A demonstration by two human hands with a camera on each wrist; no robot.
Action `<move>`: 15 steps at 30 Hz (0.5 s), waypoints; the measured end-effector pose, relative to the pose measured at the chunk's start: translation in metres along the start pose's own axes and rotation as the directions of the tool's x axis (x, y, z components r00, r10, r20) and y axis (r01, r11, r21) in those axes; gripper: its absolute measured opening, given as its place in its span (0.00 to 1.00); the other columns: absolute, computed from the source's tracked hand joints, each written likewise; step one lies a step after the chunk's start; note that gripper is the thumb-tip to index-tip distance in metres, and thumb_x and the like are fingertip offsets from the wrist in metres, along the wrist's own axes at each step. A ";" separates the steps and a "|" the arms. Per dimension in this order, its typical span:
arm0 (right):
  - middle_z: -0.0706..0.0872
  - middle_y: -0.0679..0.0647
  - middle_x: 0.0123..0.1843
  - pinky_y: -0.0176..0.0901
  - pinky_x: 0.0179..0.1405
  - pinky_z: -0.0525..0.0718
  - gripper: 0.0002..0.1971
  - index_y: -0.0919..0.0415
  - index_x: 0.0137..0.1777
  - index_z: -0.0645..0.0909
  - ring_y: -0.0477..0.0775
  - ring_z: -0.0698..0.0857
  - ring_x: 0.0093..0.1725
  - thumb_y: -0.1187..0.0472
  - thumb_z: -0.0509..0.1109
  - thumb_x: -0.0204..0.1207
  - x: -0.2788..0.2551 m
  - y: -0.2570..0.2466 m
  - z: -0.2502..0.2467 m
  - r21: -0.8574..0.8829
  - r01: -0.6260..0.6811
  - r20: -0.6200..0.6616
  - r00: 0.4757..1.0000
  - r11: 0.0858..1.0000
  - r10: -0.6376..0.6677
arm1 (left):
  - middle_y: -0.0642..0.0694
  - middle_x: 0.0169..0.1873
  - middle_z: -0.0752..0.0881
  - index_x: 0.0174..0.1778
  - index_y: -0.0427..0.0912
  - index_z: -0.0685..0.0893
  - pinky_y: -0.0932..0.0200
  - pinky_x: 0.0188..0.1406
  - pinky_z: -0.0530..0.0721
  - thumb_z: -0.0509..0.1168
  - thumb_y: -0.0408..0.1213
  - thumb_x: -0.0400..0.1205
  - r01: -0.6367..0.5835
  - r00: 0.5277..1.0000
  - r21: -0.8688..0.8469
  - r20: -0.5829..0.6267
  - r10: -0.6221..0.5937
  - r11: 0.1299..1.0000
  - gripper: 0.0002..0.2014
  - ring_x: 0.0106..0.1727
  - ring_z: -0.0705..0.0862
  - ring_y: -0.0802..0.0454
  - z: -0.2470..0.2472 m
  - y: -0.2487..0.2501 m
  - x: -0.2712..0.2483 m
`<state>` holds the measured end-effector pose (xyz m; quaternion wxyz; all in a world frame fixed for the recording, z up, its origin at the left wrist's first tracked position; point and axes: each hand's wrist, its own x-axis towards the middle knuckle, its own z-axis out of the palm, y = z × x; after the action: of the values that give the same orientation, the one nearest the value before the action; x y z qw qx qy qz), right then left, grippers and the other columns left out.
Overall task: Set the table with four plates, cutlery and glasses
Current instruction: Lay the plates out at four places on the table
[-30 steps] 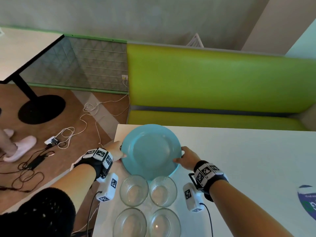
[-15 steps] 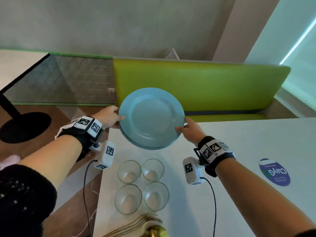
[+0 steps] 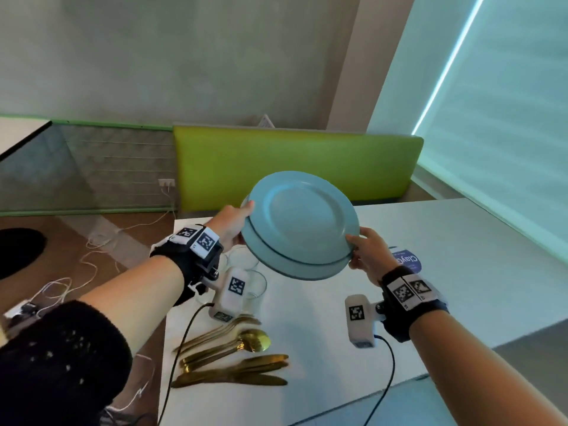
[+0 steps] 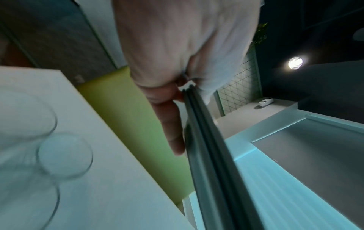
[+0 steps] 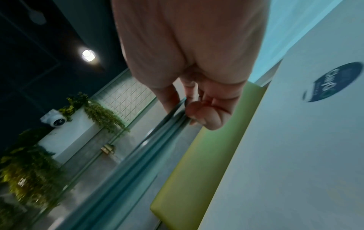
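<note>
A stack of light blue plates (image 3: 299, 224) hangs tilted in the air above the white table (image 3: 461, 272). My left hand (image 3: 235, 221) grips its left rim and my right hand (image 3: 364, 252) grips its right rim. The left wrist view shows the stacked plate edges (image 4: 212, 155) with my fingers (image 4: 171, 124) underneath. The right wrist view shows fingers (image 5: 204, 113) curled on the plate rim (image 5: 157, 132). Clear glasses (image 3: 256, 285) stand on the table below the plates, partly hidden by my left wrist. Gold forks, spoons and knives (image 3: 233, 355) lie near the table's front left.
A green bench (image 3: 292, 162) runs along the table's far side. A round blue sticker (image 3: 410, 264) lies on the table behind my right hand. Cables (image 3: 92, 247) trail on the wooden floor at left. A window blind (image 3: 498, 118) fills the right.
Both hands have lifted the plate stack off the table and carried it up and to the right, tilting it. The view has swung right, bringing the cutlery into sight.
</note>
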<state>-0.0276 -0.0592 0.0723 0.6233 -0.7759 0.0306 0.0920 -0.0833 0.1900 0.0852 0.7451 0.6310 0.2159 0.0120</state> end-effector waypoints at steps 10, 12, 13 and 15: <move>0.71 0.56 0.29 0.34 0.14 0.73 0.09 0.63 0.41 0.74 0.50 0.70 0.20 0.70 0.57 0.81 -0.033 0.033 -0.075 0.200 -0.103 -0.062 0.991 0.974 0.117 | 0.41 0.39 0.83 0.51 0.37 0.78 0.56 0.31 0.81 0.56 0.47 0.86 0.094 0.993 -0.117 -0.066 -0.103 0.989 0.15 0.33 0.82 0.46 0.076 -0.050 -0.022; 0.74 0.57 0.32 0.35 0.15 0.77 0.07 0.63 0.44 0.75 0.54 0.73 0.24 0.70 0.56 0.82 -0.029 0.040 -0.087 0.236 -0.123 -0.073 0.987 0.964 0.144 | 0.41 0.39 0.83 0.53 0.37 0.78 0.56 0.29 0.80 0.55 0.45 0.86 0.100 0.991 -0.110 -0.073 -0.109 0.989 0.14 0.34 0.82 0.46 0.086 -0.058 -0.020; 0.76 0.57 0.34 0.37 0.18 0.79 0.07 0.64 0.48 0.75 0.55 0.75 0.27 0.70 0.56 0.82 -0.027 0.043 -0.094 0.253 -0.135 -0.071 0.985 0.958 0.157 | 0.40 0.40 0.83 0.55 0.37 0.78 0.56 0.29 0.80 0.54 0.45 0.86 0.099 0.991 -0.097 -0.079 -0.107 0.990 0.15 0.35 0.82 0.45 0.091 -0.061 -0.016; 0.79 0.57 0.38 0.39 0.21 0.82 0.08 0.64 0.56 0.74 0.57 0.79 0.32 0.70 0.55 0.82 -0.022 0.050 -0.107 0.309 -0.149 -0.079 0.980 0.939 0.181 | 0.37 0.45 0.84 0.59 0.34 0.79 0.56 0.31 0.80 0.53 0.45 0.86 0.088 0.989 -0.050 -0.112 -0.093 0.995 0.18 0.41 0.83 0.41 0.099 -0.064 -0.006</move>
<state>-0.0458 -0.1755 0.0504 0.7220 -0.6701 0.1426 0.0967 -0.0723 0.0829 0.0373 0.7453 0.6019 0.2862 0.0194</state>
